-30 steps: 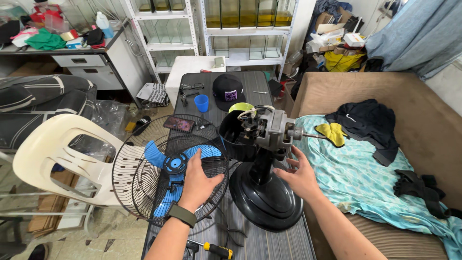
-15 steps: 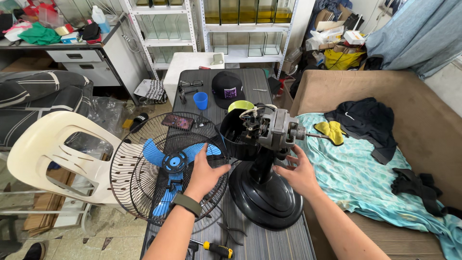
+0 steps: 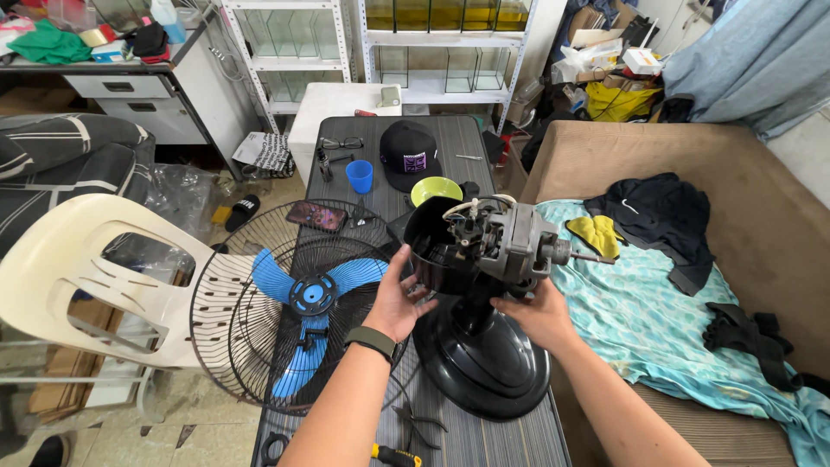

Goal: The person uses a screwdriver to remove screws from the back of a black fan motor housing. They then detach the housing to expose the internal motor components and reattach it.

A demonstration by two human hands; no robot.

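A stripped fan motor [image 3: 506, 242] with a bare shaft sits on a black stand with a round base [image 3: 480, 367], on a dark striped table [image 3: 450, 147]. A black rear motor cover [image 3: 437, 255] hangs at the motor's back. My left hand [image 3: 396, 301], with a green wristband, grips the cover's lower left edge. My right hand [image 3: 536, 313] holds the stand's neck just under the motor. A blue fan blade [image 3: 309, 298] lies inside black wire guards [image 3: 259, 303] to the left.
On the table lie pliers [image 3: 422, 424], a yellow-handled screwdriver [image 3: 393, 456], a phone [image 3: 317, 215], a blue cup [image 3: 360, 175], a black cap [image 3: 410, 154], glasses and a green bowl [image 3: 435, 190]. A cream plastic chair [image 3: 82, 277] stands left, a bed with clothes right.
My left hand left the blue fan blade and moved right onto the black motor cover. My right hand stayed under the motor. The view shifted slightly.
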